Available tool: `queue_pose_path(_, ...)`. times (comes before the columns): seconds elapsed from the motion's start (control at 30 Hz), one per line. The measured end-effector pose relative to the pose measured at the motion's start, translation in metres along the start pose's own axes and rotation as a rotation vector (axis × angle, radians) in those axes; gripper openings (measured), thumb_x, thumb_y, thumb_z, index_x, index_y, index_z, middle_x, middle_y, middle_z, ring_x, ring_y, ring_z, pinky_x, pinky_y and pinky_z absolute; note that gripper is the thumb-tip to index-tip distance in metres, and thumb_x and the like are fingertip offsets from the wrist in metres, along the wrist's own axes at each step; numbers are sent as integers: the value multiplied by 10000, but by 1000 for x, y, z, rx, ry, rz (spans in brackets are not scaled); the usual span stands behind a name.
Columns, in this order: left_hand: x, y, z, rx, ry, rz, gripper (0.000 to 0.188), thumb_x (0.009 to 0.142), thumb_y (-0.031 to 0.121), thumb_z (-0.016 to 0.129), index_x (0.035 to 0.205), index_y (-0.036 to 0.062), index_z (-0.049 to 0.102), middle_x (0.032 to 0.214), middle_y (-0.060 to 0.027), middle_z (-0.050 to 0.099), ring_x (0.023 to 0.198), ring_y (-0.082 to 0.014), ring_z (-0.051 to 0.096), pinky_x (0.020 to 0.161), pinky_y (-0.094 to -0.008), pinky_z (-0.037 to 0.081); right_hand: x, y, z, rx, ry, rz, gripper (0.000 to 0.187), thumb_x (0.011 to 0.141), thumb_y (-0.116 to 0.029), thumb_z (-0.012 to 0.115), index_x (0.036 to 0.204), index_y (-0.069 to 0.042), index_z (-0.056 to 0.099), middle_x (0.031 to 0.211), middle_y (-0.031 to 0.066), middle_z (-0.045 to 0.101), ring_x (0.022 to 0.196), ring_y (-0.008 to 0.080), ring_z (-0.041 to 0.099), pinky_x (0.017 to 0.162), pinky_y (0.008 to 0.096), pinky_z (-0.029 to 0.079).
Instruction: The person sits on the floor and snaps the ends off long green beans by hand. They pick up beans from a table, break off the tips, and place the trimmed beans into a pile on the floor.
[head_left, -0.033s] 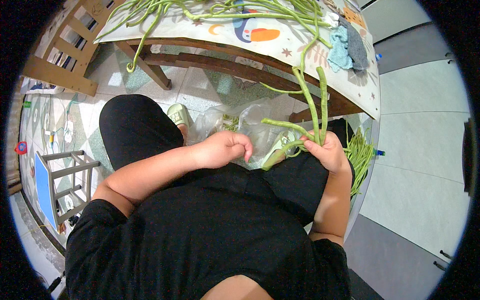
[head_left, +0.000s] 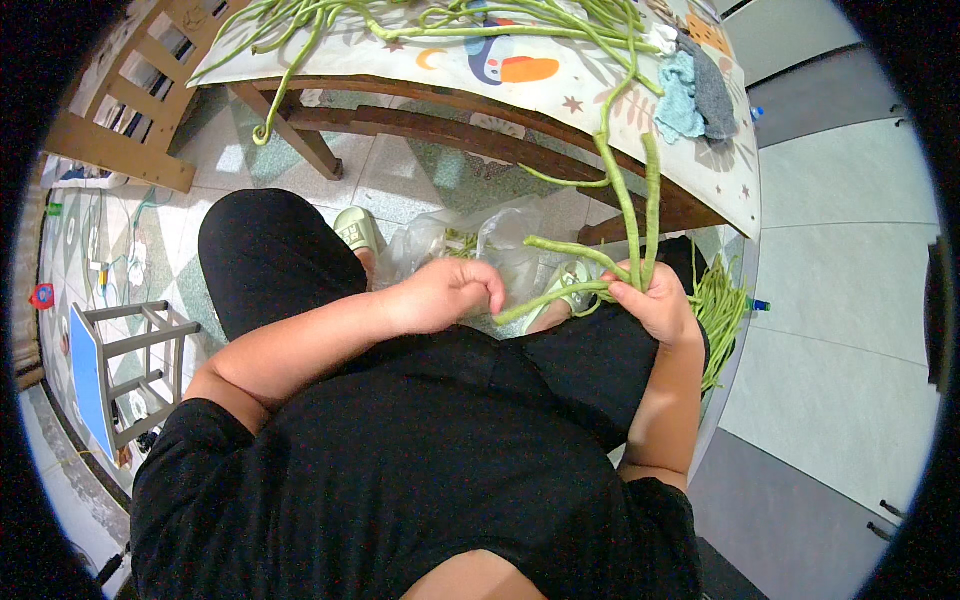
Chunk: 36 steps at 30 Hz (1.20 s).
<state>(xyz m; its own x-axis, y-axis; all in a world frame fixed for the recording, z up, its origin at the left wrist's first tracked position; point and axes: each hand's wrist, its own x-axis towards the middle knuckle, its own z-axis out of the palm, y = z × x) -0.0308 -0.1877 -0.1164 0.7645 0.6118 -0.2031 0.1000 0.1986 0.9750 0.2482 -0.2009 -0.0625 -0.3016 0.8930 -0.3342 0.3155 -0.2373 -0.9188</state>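
Observation:
My right hand (head_left: 657,303) is closed around several long green beans (head_left: 624,215). Some stand up from my fist toward the table edge, while others stick out to the left. One bean's tip lies just beside the fingers of my left hand (head_left: 450,296), apart from them. That hand is curled above my lap, its fingertips bent down and inward. Whether a small piece sits inside those fingers is hidden. Below and behind it, a clear plastic bag (head_left: 400,247) on the floor contains short green bean pieces (head_left: 459,243).
More long beans (head_left: 560,17) lie across the patterned tablecloth (head_left: 570,105), some drooping over its edge. Blue and grey cloths (head_left: 680,105) rest at its right. A bean bundle (head_left: 720,318) lies beside my right knee. A blue-topped stool (head_left: 92,375) stands tilted at left; wooden chair (head_left: 120,148) behind.
The lower bean's free end has swung up and left, closer to my left fingers. The upright beans in my right fist have shifted slightly right. Both hands stay nearly in place.

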Motion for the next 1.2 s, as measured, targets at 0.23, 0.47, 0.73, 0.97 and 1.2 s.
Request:
queue_pose_path(0.23, 8, 38, -15, -368, 232, 13, 242, 903, 220, 373, 1010, 42, 497, 738, -8, 507, 638, -88, 486, 567, -209, 395, -1, -9, 1, -101, -268, -59, 152, 709, -51, 622, 834, 30, 591, 761, 54, 581, 699, 117, 523, 644, 256, 414)
queue_pose_path(0.47, 14, 67, -18, -241, 190, 120, 303, 901, 324, 369, 875, 63, 521, 647, 34, 425, 548, -50, 369, 477, -186, 302, 4, 0, 3, -137, -339, -65, 142, 720, -50, 615, 842, 21, 594, 749, 47, 580, 710, 114, 524, 661, 252, 411)
queue_pose_path(0.73, 18, 64, -24, -148, 126, 86, 277, 891, 298, 396, 866, 63, 540, 598, 57, 394, 523, -35, 329, 461, -179, 272, 6, -1, 4, -215, -414, -36, 235, 745, -170, 616, 903, 2, 590, 772, 62, 610, 721, 123, 551, 694, 268, 433)
queue_pose_path(0.97, 12, 61, -31, 91, -2, 81, 236, 880, 192, 421, 1023, 55, 550, 714, 17, 518, 643, -62, 455, 588, -208, 392, 6, -4, 3, -299, -406, -32, 229, 753, -195, 605, 894, -15, 600, 774, 67, 609, 710, 126, 548, 677, 270, 430)
queue_pose_path(1.2, 3, 40, -35, 860, 25, 361, 270, 777, 112, 457, 1026, 54, 545, 783, -134, 577, 773, -292, 558, 672, -358, 448, 7, -5, 4, -301, -374, 7, 209, 754, -188, 600, 871, -14, 602, 718, 55, 589, 664, 105, 515, 638, 255, 419)
